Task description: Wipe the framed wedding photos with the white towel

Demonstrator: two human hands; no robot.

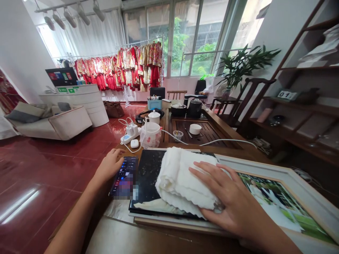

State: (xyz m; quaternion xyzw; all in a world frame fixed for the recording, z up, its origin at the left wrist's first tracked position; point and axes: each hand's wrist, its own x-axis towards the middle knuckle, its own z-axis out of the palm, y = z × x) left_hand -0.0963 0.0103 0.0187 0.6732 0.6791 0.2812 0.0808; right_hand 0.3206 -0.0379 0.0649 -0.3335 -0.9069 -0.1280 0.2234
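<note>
My right hand [225, 190] grips the right end of a folded white cloth [180, 173], fingers spread over its top and thumb along its near edge. Under the cloth lies a glossy black photo panel [148, 173] with a pale figure along its near edge, stacked on light-edged frames. At the left table edge, my left hand [112, 162] rests against the side of a lit smartphone [125, 176], its fingers stretched forward. The phone lies face up, and part of its screen is blurred out. To the right, a framed wedding photo [275, 201] lies partly behind my right forearm.
Beyond the panel stand a plastic cup [150, 135], a lidded white mug [154, 116], a power strip [129, 134] and a white earbud case [134, 143]. A tea tray [217, 132] holds a white bowl [195, 129] and a black kettle [195, 108]. A white cable [225, 140] crosses it.
</note>
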